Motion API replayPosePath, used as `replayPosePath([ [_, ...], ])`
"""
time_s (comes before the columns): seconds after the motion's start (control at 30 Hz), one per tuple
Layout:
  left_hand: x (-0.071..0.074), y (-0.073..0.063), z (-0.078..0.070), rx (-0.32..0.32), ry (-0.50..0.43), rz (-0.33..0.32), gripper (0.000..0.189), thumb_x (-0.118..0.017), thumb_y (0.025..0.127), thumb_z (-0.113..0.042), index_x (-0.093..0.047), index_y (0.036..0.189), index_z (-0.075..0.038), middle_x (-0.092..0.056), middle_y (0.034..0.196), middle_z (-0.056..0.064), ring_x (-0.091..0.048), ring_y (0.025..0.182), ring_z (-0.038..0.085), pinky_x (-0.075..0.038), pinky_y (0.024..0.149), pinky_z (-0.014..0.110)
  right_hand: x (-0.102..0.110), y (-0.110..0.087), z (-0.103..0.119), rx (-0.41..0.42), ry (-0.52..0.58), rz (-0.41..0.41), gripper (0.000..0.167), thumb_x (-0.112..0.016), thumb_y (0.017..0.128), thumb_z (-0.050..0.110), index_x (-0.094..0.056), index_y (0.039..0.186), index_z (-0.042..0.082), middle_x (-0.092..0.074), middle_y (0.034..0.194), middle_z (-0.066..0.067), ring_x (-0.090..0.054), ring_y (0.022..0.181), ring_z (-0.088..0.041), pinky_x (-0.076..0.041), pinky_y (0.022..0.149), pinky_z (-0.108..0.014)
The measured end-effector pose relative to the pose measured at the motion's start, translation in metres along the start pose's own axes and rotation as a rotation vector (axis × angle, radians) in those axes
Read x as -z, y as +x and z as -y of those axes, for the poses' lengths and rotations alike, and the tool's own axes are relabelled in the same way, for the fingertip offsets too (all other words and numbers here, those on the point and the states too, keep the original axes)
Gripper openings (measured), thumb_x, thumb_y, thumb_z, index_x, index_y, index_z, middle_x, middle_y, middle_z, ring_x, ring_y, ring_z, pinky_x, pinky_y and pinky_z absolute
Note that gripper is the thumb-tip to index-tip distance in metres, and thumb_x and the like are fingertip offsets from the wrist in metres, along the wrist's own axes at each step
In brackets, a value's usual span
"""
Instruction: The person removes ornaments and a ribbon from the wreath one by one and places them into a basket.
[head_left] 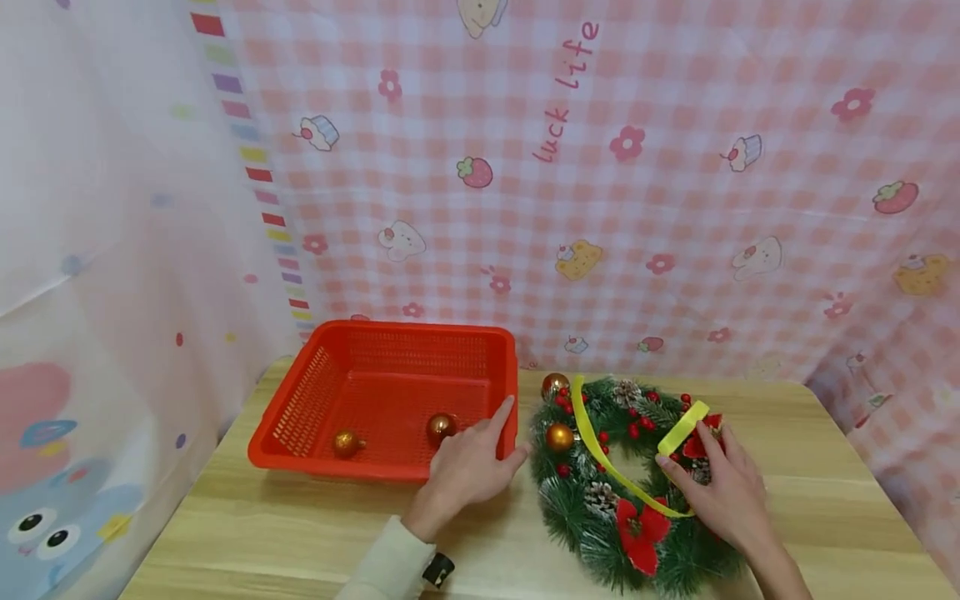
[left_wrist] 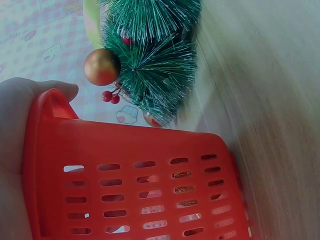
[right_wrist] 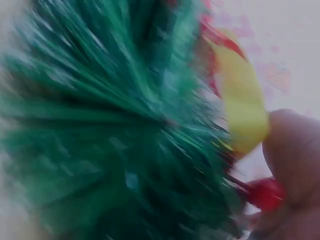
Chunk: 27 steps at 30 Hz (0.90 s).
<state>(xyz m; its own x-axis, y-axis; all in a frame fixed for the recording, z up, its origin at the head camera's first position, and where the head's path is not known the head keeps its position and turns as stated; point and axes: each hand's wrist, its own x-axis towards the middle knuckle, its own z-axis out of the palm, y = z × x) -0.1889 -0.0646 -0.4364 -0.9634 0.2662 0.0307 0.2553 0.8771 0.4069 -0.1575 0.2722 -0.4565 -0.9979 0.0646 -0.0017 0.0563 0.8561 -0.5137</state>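
Right hand (head_left: 723, 492) (head view) pinches the yellow ribbon (head_left: 682, 430) over the wreath (head_left: 570, 517), presumably to keep it untangled. Left wrist: left hand (left_wrist: 14, 135) straddles the red basket rim (left_wrist: 34, 165) — clasped or not, I cannot tell. Right wrist: blurred thumb (right_wrist: 295, 155) against ribbon.

I see pink-checked cloth (head_left: 660, 208) along the back edge of the wood-grained table (head_left: 832, 483), a red basket (head_left: 416, 354), green wreath (head_left: 570, 521), yellow ribbon (head_left: 682, 429).

Indoor tabletop space, room type not determinable: pink checked cloth (head_left: 525, 208) hung across upper frame, cartoon-print sheet (head_left: 112, 250) at left, wood-grain table (head_left: 825, 500) below.
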Motion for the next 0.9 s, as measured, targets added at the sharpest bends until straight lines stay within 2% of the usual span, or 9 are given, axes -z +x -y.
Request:
replayPosePath([
  [0.2, 0.0, 0.001, 0.001, 0.017, -0.015, -0.01, 0.075, -0.049, 0.095, -0.06, -0.027, 0.158, -0.027, -0.054, 0.08, 0.0, -0.047, 0.058, 0.016, -0.038, 0.046, 0.03, -0.012, 0.008, 0.008, -0.002, -0.128, -0.024, 0.1, -0.053, 0.091, 0.066, -0.013, 0.158, 0.003, -0.001, 0.16, -0.033, -0.008, 0.136, -0.064, -0.012, 0.097, -0.082],
  [0.4, -0.001, 0.003, 0.0, -0.005, 0.001, -0.015, 0.075, -0.048, 0.095, -0.061, -0.026, 0.158, -0.028, -0.055, 0.079, 0.0, -0.047, 0.056, 0.017, -0.037, 0.046, 0.03, -0.015, 0.005, -0.003, 0.051, -0.141, -0.057, 0.094, -0.052, 0.095, 0.061, -0.01, 0.159, 0.007, -0.002, 0.162, -0.027, -0.011, 0.136, -0.064, -0.018, 0.093, -0.082],
  [0.5, 0.0, 0.003, -0.001, -0.01, 0.001, -0.023, 0.074, -0.05, 0.095, -0.059, -0.028, 0.158, -0.026, -0.066, 0.102, 0.006, -0.059, 0.071, 0.022, -0.046, 0.055, 0.033, -0.017, 0.004, -0.007, 0.071, -0.142, -0.06, 0.093, -0.053, 0.095, 0.06, -0.011, 0.159, 0.008, -0.004, 0.163, -0.025, -0.013, 0.136, -0.064, -0.021, 0.09, -0.083],
  [0.57, 0.0, 0.001, -0.003, -0.011, -0.006, -0.038, 0.073, -0.052, 0.095, -0.056, -0.031, 0.157, -0.024, -0.064, 0.124, 0.012, -0.064, 0.095, 0.03, -0.053, 0.073, 0.041, -0.018, 0.004, -0.008, 0.076, -0.139, -0.064, 0.092, -0.053, 0.095, 0.06, -0.011, 0.159, 0.009, -0.006, 0.163, -0.025, -0.014, 0.136, -0.064, -0.023, 0.09, -0.083],
  [0.6, 0.001, 0.001, -0.004, -0.023, -0.005, -0.06, 0.071, -0.055, 0.095, -0.053, -0.034, 0.155, -0.021, -0.059, 0.133, 0.015, -0.062, 0.105, 0.034, -0.052, 0.082, 0.045, -0.019, 0.004, -0.008, 0.076, -0.138, -0.062, 0.093, -0.052, 0.095, 0.06, -0.011, 0.16, 0.009, -0.006, 0.163, -0.024, -0.014, 0.136, -0.064, -0.022, 0.09, -0.083],
  [0.63, 0.0, 0.0, -0.006, -0.046, -0.003, -0.093, 0.069, -0.058, 0.095, -0.049, -0.039, 0.153, -0.017, -0.054, 0.14, 0.017, -0.057, 0.115, 0.037, -0.05, 0.091, 0.049, -0.019, 0.005, -0.008, 0.075, -0.135, -0.06, 0.093, -0.052, 0.095, 0.061, -0.01, 0.16, 0.01, -0.006, 0.163, -0.024, -0.013, 0.136, -0.064, -0.022, 0.091, -0.083],
  [0.7, 0.0, 0.0, -0.012, -0.124, 0.003, -0.171, 0.063, -0.064, 0.093, -0.041, -0.048, 0.146, -0.012, -0.051, 0.142, 0.021, -0.05, 0.126, 0.039, -0.043, 0.101, 0.054, -0.02, 0.005, -0.008, 0.071, -0.131, -0.064, 0.093, -0.051, 0.095, 0.061, -0.01, 0.16, 0.011, -0.007, 0.163, -0.024, -0.013, 0.137, -0.063, -0.021, 0.091, -0.083],
  [0.8, -0.004, 0.002, -0.027, -0.29, -0.021, -0.278, 0.051, -0.07, 0.091, -0.03, -0.057, 0.135, -0.007, -0.055, 0.136, 0.019, -0.051, 0.124, 0.034, -0.045, 0.101, 0.05, -0.021, 0.004, -0.009, 0.066, -0.135, -0.066, 0.092, -0.05, 0.095, 0.062, -0.01, 0.16, 0.011, -0.007, 0.163, -0.024, -0.013, 0.138, -0.063, -0.021, 0.092, -0.083],
  [0.9, -0.01, 0.004, -0.044, -0.402, -0.051, -0.295, 0.045, -0.07, 0.092, -0.024, -0.06, 0.132, -0.007, -0.06, 0.13, 0.012, -0.055, 0.12, 0.027, -0.048, 0.1, 0.041, -0.023, 0.003, -0.009, 0.064, -0.141, -0.065, 0.092, -0.05, 0.095, 0.062, -0.011, 0.16, 0.009, -0.008, 0.163, -0.024, -0.013, 0.137, -0.062, -0.021, 0.092, -0.083],
])
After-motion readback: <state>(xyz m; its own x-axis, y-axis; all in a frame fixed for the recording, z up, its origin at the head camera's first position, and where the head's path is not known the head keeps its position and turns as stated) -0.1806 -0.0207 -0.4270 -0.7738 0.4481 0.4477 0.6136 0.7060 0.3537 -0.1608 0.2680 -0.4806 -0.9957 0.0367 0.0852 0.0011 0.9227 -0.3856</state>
